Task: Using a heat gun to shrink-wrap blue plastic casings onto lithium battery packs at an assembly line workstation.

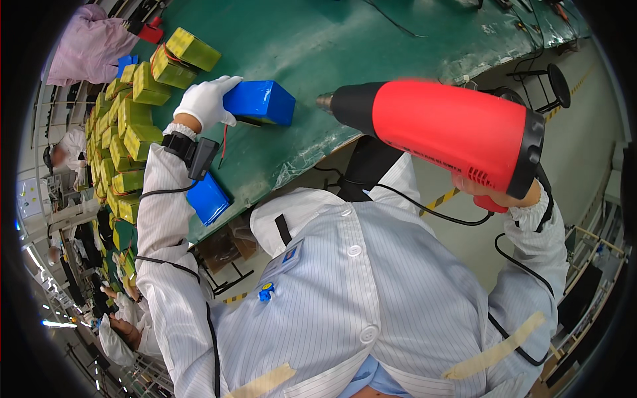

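While the right hand [515, 198] grips a red heat gun [448, 129], the left hand [204, 104] clasps a blue pack [259, 101].
Glossy, smooth and boxy, the pack faces the nozzle [324, 101] over the green table [285, 50].

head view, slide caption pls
Gloved left hand holds a blue block; right hand points a red heat gun toward it.

A head-worn fisheye looks down on chest [424, 265] and bench [292, 40].

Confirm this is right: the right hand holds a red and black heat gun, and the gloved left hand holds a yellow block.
Not quite: the head view shows the gloved left hand holding a blue block, not a yellow one. The rest stands.
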Motion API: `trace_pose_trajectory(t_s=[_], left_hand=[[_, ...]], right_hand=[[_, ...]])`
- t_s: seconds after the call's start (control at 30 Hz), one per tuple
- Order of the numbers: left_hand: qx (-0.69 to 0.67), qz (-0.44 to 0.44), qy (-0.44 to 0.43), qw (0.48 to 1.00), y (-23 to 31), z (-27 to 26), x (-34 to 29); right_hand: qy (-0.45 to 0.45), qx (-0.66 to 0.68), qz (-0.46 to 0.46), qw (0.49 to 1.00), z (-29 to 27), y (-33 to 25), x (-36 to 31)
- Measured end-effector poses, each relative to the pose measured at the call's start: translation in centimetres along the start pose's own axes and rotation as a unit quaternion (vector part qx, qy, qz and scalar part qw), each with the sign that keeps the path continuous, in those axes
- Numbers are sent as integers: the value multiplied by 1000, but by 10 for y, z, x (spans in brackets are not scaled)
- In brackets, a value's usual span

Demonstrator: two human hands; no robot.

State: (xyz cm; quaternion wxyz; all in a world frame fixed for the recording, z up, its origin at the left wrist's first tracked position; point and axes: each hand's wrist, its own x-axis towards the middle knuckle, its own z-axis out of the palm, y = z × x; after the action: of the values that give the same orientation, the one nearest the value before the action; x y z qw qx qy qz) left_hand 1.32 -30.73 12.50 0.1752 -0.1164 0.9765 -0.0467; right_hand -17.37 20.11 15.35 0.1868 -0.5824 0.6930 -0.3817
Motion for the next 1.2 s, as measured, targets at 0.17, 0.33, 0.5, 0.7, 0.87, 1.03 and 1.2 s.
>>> trace_pose_trajectory(t_s=[0.17, 0.33, 0.5, 0.7, 0.87, 1.03, 1.2], left_hand=[[1, 0, 2, 1000, -1, 3, -1], [-18, -3, 4, 1000, -3, 6, -1], [-111, 11, 66, 992, -10, 25, -6], [-147, -23, 86, 985, -7, 36, -14], [30, -65, 151, 986, 6, 38, -14], [4, -128, 224, 966, 50, 69, -35], [-1, -178, 274, 945, 84, 94, -36]], right_hand=[[-4, 157, 199, 967, -4, -23, -7], [9, 237, 253, 938, -6, -30, -16], [40, 340, 236, 909, 6, -27, -33], [90, 395, 238, 883, 22, -10, -32], [61, 274, 226, 933, 17, 4, -15], [-8, 219, 136, 966, 28, 9, -35], [1, 85, 37, 996, 62, 12, -43]])
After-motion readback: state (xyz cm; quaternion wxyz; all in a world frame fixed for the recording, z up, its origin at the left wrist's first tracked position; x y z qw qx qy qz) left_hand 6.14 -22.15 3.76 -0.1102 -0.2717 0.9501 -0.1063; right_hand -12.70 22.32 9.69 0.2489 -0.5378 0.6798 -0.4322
